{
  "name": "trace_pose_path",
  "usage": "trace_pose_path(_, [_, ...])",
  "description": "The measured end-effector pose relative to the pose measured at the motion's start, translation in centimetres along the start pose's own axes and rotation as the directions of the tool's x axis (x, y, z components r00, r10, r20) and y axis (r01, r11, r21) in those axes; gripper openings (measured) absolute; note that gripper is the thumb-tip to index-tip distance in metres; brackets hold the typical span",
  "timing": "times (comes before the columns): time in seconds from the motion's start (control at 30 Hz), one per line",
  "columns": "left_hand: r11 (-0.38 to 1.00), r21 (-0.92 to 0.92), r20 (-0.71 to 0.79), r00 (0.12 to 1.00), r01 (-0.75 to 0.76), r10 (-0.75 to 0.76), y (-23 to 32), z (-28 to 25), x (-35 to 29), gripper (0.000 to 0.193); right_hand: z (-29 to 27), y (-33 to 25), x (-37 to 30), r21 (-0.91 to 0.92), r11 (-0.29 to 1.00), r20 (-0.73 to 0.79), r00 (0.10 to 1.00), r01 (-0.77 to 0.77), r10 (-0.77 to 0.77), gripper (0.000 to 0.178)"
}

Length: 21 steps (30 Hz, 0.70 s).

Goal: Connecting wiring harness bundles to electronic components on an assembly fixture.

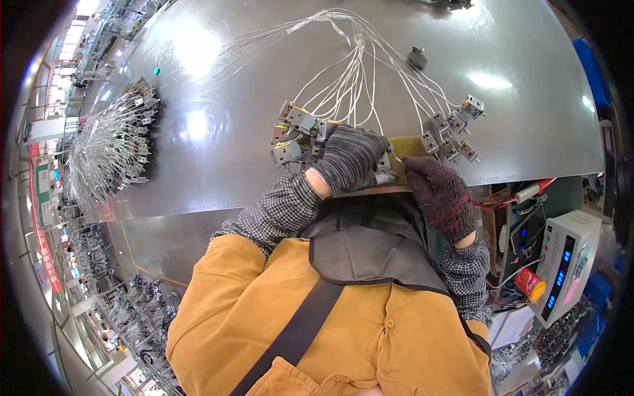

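My left hand [350, 158], in a grey striped knit glove, is closed around a small metal block [383, 161] at the near edge of the table. Beneath that block lies a yellowish, brass-coloured plate [407, 150]. Just right of it my right hand [439, 198], in a dark red and black glove, has its fingers pinched together. A thin light tip pokes from them toward the block; the rest of it is hidden. Metal blocks on white wires [356, 72] cluster beside my left hand [297, 129], and several more [452, 132] lie beyond my right hand.
A large bundle of wired metal blocks [109, 145] lies at the table's left end. A dark lump [417, 58] and a green cap [156, 71] sit on the metal tabletop [244, 119]. At right stand a device with blue digits [568, 264] and a red-yellow bottle [530, 285].
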<state>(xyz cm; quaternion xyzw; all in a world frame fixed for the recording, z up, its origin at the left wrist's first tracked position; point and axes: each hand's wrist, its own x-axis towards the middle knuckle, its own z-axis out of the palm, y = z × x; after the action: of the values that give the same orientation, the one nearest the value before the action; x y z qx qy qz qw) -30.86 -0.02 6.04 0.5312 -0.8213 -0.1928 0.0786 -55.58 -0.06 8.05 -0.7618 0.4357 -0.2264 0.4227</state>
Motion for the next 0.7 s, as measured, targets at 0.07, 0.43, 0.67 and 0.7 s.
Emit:
trace_pose_path(0.07, [0.999,-0.020,-0.051,0.998,0.029,-0.030,0.8,0.6,0.0,0.060,0.3,-0.3,0.0,-0.067,0.996,-0.013,0.998,0.062,-0.063,0.023])
trace_pose_path(0.43, [0.998,0.012,-0.068,0.996,0.057,-0.056,1.3,1.8,0.7,0.052,0.7,-1.9,-0.2,-0.433,0.901,0.068,0.998,0.039,-0.011,0.026])
trace_pose_path(0.67, [0.996,0.082,-0.028,0.999,0.018,-0.016,1.4,1.9,1.5,0.044,0.9,-1.6,-0.1,-0.390,0.918,-0.027,0.995,0.079,-0.097,0.022])
trace_pose_path(0.7, [0.998,0.066,-0.025,1.000,0.013,-0.011,1.5,1.9,1.6,0.043,0.9,-1.4,-0.2,-0.375,0.924,-0.035,0.995,0.078,-0.098,0.022])
